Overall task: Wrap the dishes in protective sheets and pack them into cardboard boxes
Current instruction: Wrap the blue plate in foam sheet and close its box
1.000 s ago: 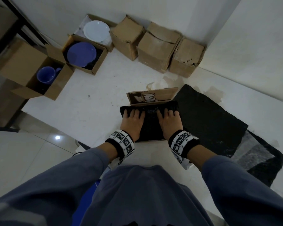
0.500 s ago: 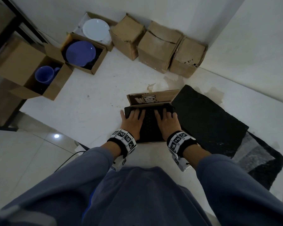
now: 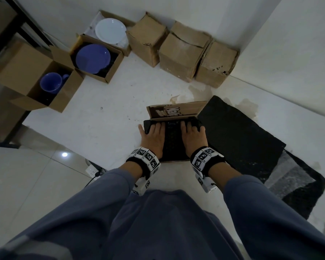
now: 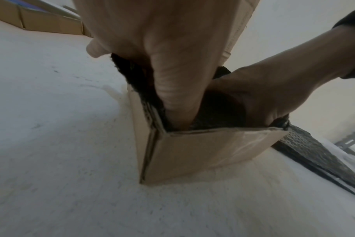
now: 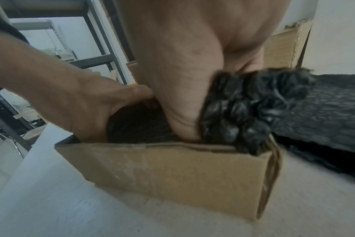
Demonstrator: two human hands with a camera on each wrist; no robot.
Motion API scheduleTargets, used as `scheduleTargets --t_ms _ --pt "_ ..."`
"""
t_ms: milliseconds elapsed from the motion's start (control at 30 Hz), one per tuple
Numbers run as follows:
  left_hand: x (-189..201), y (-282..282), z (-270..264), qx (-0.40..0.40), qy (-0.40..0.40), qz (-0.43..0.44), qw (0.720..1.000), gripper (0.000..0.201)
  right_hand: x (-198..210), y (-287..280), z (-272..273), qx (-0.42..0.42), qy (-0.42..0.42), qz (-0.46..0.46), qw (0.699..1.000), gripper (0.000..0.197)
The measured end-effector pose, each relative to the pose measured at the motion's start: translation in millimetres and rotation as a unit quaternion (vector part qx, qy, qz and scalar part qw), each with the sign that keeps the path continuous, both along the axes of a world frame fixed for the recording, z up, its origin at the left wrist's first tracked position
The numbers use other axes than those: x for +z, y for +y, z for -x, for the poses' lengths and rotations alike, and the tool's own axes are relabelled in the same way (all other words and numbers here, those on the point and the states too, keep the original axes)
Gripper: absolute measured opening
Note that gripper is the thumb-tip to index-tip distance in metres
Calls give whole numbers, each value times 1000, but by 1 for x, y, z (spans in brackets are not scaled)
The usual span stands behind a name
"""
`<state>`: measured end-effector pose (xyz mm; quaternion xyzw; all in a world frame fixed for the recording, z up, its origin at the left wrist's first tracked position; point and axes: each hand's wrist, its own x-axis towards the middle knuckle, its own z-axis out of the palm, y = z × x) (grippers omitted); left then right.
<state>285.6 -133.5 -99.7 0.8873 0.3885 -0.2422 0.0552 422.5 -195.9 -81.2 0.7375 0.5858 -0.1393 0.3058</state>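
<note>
A dish bundle wrapped in black bubble sheet point(image 3: 172, 139) sits in the mouth of a small cardboard box point(image 3: 176, 111) on the white floor in front of me. My left hand point(image 3: 154, 134) and right hand point(image 3: 192, 134) lie side by side on top of it, fingers stretched forward, pressing down. The left wrist view has my left hand point(image 4: 172, 80) pushed into the box point(image 4: 203, 152) beside the right hand point(image 4: 263, 89). In the right wrist view, crumpled black wrap point(image 5: 243, 109) bulges over the box's right corner. The dish inside is hidden.
Open boxes at the far left hold a blue mug point(image 3: 51, 82), a blue plate point(image 3: 92, 58) and a white plate point(image 3: 110, 30). Three closed boxes point(image 3: 184, 53) line the wall. Black bubble sheets point(image 3: 238, 136) lie right of the box. A power strip point(image 3: 92, 170) is near my left arm.
Both hands have slid forward and pushed the black bundle lower into the box. Its side edges, which stuck out wide a second ago, are now tucked in.
</note>
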Motion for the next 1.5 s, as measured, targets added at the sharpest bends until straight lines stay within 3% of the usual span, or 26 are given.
scheduleTargets --t_ms 433,667,767,833,933,1000,1100,1200,1333,1500 --pt "6 1 -6 3 20 -6 1000 104 1 6 2 -9 6 12 1000 100" --pt "5 5 15 -12 -59 62 996 115 9 -6 2 -14 33 -15 999 99" --pt "21 4 16 0 -73 114 991 94 19 -7 7 -26 63 -55 996 81" --pt "36 4 15 -22 -79 59 995 69 23 -7 12 -71 127 -92 985 71" --pt "55 0 14 -76 -72 -59 993 49 22 -5 21 -182 238 -101 949 79" --pt "55 -4 11 -90 -96 -44 990 45 17 -4 26 -230 256 -99 934 90" --pt "38 -9 7 -24 -144 104 984 62 12 -3 32 -272 262 -106 920 100" --pt "23 -12 4 100 -173 223 954 84 11 -1 32 -306 285 -125 900 103" --pt "20 -6 1 225 -236 260 909 86 11 5 29 -345 314 -136 874 107" --pt "16 8 -2 270 -250 297 881 80 16 15 22 -365 330 -103 865 103"
